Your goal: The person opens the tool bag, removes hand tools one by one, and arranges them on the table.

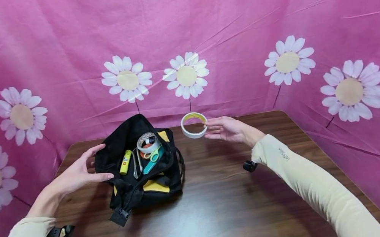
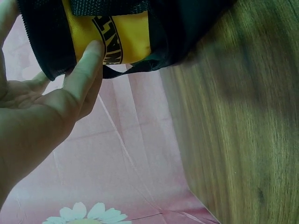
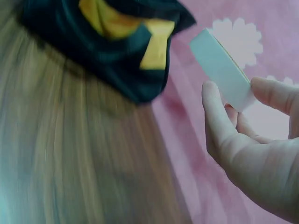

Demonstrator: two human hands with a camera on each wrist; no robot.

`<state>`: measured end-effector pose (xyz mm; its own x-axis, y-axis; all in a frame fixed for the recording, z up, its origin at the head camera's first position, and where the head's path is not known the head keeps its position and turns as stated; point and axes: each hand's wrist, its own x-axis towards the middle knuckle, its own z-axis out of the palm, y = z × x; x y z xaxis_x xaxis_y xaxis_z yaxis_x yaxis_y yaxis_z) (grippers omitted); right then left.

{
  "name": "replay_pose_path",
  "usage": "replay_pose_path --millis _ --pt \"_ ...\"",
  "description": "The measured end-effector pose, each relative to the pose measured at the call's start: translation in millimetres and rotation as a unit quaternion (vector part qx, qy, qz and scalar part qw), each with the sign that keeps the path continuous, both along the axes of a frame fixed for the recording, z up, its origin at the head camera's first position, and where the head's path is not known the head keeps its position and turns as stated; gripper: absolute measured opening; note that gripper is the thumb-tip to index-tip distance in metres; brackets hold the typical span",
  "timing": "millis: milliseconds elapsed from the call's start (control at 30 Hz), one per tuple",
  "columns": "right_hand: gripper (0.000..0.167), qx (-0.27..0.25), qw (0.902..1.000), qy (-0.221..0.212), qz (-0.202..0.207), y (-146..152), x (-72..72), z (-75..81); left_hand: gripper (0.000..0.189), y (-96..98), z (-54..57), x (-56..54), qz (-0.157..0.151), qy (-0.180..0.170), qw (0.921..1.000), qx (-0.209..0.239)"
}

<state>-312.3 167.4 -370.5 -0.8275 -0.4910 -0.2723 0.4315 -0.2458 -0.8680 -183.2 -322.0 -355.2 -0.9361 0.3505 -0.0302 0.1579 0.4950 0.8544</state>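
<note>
A black and yellow tool bag [image 1: 139,199] stands with its mouth spread wide on the left half of the table. My left hand [image 1: 75,173] grips its left rim, and in the left wrist view fingers lie against the yellow panel [image 2: 133,39]. Between thumb and fingers, my right hand [image 1: 227,130] pinches a roll of white tape [image 1: 194,135], held up to the right of the bag. Inside the bag lie a yellow tube [image 1: 125,163], another tape roll [image 1: 148,148], a teal-bladed pair of scissors [image 1: 153,161] and a slim grey tool [image 1: 136,163]. An orange item is partly covered.
The brown wooden table [image 1: 225,203] extends in front and to the right. Pink cloth [image 1: 226,27] with white daisies hangs behind and at both sides. The bag's strap end [image 1: 119,217] hangs toward the front, and a black loop [image 1: 181,165] is at its right side.
</note>
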Motion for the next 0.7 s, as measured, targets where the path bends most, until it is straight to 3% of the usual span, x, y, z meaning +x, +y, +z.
replay_pose_path --millis 267,500,700 --pt "0.025 0.011 0.9999 -0.004 -0.004 27 -14.4 -28.0 0.097 0.6 1.7 -0.4 0.004 0.007 0.9998 -0.017" --pt "0.023 0.038 0.9992 -0.011 0.010 23 -22.0 -48.8 0.097 0.3 -3.2 -3.3 0.000 0.010 0.9999 0.003" --pt "0.047 0.084 0.9960 -0.023 0.017 5 -26.9 -66.0 0.097 -0.5 -6.2 -0.6 0.003 0.011 0.9999 0.011"
